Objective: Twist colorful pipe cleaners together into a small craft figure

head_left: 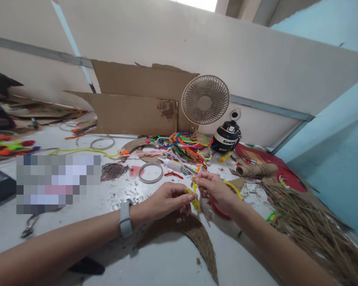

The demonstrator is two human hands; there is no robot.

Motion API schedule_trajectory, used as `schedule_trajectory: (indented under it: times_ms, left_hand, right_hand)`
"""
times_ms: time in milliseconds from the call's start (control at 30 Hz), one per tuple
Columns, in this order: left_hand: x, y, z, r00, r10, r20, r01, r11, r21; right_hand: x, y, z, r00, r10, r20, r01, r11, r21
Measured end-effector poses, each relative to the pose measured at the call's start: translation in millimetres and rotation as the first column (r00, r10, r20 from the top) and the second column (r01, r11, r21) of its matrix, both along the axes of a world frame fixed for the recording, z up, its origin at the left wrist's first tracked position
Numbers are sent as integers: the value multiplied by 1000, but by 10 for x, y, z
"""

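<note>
My left hand (167,200), with a white watch on the wrist, pinches a yellow pipe cleaner (193,197) between thumb and fingertips. My right hand (213,190) pinches the same yellow pipe cleaner from the other side, fingers closed. The two hands meet just above the white table (155,262). A curved brown woven-cord piece (193,234) lies on the table right under the hands. A red ring (219,211) and a yellow pipe cleaner loop (234,187) sit under my right wrist.
A pile of coloured pipe cleaners (183,145) lies behind the hands, with a small fan (205,100) and a black bottle (226,137) beyond. Cardboard sheets (131,107) lean on the wall. Metal rings (150,172) lie left of centre, brown paper strands (310,226) at right, scissors (30,227) at left.
</note>
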State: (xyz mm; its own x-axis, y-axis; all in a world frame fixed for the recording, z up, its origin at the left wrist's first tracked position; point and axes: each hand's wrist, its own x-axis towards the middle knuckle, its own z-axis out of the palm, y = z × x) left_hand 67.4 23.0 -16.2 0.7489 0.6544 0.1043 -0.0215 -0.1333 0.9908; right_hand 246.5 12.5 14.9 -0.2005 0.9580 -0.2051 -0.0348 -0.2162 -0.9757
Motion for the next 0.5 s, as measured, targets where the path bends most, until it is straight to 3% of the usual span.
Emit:
schedule_trajectory:
  times_ms: [133, 300, 500]
  left_hand:
    - [12, -25, -6, 1000, 20, -1, -20, 1000, -12]
    - [-21, -50, 58, 998, -55, 24, 54, 997, 54]
    - [-13, 63, -36, 990, 123, 61, -125, 992, 30]
  right_hand:
    - [-32, -17, -29, 999, 1, 47, -2, 1000, 18]
    - [-67, -29, -36, 997, 36, 65, -35, 999, -21]
    - [-67, -3, -35, 995, -93, -19, 94, 995, 31]
